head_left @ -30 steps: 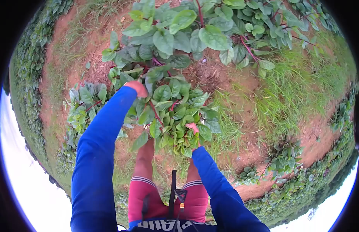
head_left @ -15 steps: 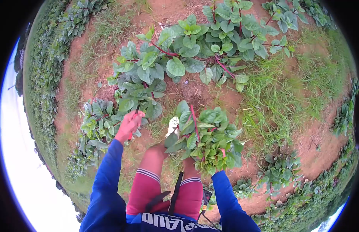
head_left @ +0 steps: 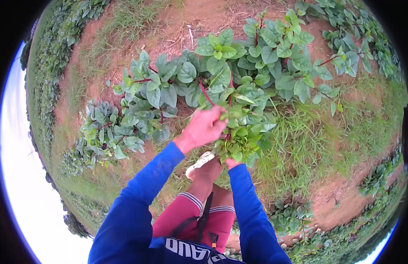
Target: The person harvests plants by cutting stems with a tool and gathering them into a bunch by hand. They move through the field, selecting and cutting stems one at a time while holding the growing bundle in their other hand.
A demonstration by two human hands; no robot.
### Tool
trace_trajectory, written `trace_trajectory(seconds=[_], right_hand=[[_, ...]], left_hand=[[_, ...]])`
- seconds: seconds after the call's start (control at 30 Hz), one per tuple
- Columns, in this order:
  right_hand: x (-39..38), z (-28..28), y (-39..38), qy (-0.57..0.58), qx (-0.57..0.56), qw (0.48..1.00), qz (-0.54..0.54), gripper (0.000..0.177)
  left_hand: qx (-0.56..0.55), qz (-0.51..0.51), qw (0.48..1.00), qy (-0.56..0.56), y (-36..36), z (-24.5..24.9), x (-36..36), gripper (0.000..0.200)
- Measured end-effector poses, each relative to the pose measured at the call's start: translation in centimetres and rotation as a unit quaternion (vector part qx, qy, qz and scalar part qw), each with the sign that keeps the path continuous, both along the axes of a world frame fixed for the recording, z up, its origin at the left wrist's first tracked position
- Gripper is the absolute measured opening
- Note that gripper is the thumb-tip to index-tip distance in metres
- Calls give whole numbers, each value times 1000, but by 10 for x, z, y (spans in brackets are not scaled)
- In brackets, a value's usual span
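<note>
My left hand (head_left: 206, 126) is closed at the near side of the leafy plant (head_left: 186, 72), against a bunch of cut leafy greens (head_left: 245, 132). A red-handled knife showed in this hand a moment ago; the fingers and palm now hide it. A red stem (head_left: 206, 93) runs down to the knuckles. My right hand (head_left: 233, 163) is wrapped round the base of the bunch, with most of its fingers hidden under the leaves. The bunch has broad green leaves and reddish stems, and its tips overlap the growing plant behind.
Broad-leaved plants with red stems (head_left: 274, 48) spread across the row ahead. Grass (head_left: 292, 136) grows to the right, with reddish soil (head_left: 340, 176) beyond. My shoe (head_left: 199, 163) and bent legs are just below the hands. More plant rows (head_left: 54, 79) line both sides.
My left hand has moved right, from the left-hand leaves to the bunch. My right hand has raised the bunch forward against the plant. The knife has gone out of sight.
</note>
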State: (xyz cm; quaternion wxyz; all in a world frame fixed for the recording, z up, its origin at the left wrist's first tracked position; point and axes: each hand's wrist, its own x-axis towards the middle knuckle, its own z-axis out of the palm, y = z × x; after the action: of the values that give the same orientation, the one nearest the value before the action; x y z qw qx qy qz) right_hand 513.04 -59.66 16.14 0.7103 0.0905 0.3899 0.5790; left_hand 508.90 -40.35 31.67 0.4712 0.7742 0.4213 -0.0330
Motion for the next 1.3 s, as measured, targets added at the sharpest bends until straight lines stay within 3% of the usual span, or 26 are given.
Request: trace_trajectory(seconds=[0.07, 0.13, 0.3, 0.43, 0.5, 0.53, 0.6, 0.7, 0.77, 0.8, 0.83, 0.9, 0.93, 0.97, 1.0, 1.03, 1.07, 1.17, 1.3], right_hand=[[12, 6, 16, -53, -24, 997, 54, 67], [21, 12, 27, -87, -29, 989, 115, 65], [22, 22, 38, -135, -31, 964, 226, 59], [43, 20, 19, -156, -38, 944, 288, 55], [56, 14, 11, -172, -45, 932, 315, 53], [61, 10, 8, -188, -45, 924, 329, 52], [72, 10, 9, -245, -44, 897, 365, 50], [84, 19, 25, -460, -27, 788, 408, 47], [88, 15, 25, -382, -22, 830, 407, 45], [93, -1, 14, -230, -26, 886, 401, 46], [94, -17, 5, -230, -26, 884, 407, 46], [93, -36, 0, -340, -30, 832, 437, 43], [95, -42, -1, -393, -32, 802, 449, 41], [102, -37, 7, -394, -32, 800, 451, 41], [111, -28, 19, -179, 69, 911, 366, 45], [119, -20, 29, 50, 163, 952, 253, 50], [125, -21, 24, 18, 60, 962, 265, 49], [136, -25, 17, -96, -32, 958, 269, 50], [139, 16, 31, -96, -38, 952, 290, 55]], left_hand=[[-19, 35, 999, -30, -43, -13, -15, 40], [45, 102, 994, 19, -67, -16, -23, 50], [25, 115, 982, 145, -86, 9, -17, 63], [-26, 95, 981, 166, -99, 26, -18, 78], [-151, 68, 966, 198, -100, 34, -15, 81], [-149, 79, 966, 197, -98, 33, -12, 81], [-197, 27, 959, 200, -100, 30, -9, 83], [-182, 55, 966, 175, -108, 28, 5, 82], [-178, 87, 965, 169, -111, 31, 10, 82], [-174, 108, 965, 163, -114, 32, 9, 81], [-177, 114, 964, 162, -116, 31, 4, 81], [-225, 163, 960, 20, -119, 24, -19, 70], [-226, 165, 960, 18, -125, 10, -35, 70], [-215, 265, 939, -35, -132, -9, -54, 57], [-200, 362, 906, -86, -125, -14, -66, 44], [-197, 394, 895, -75, -118, -18, -82, 36], [-194, 424, 882, -65, -100, -18, -89, 29], [-258, 461, 848, -39, -46, -55, -90, 27], [-273, 397, 876, -34, 26, -142, -60, 30]])
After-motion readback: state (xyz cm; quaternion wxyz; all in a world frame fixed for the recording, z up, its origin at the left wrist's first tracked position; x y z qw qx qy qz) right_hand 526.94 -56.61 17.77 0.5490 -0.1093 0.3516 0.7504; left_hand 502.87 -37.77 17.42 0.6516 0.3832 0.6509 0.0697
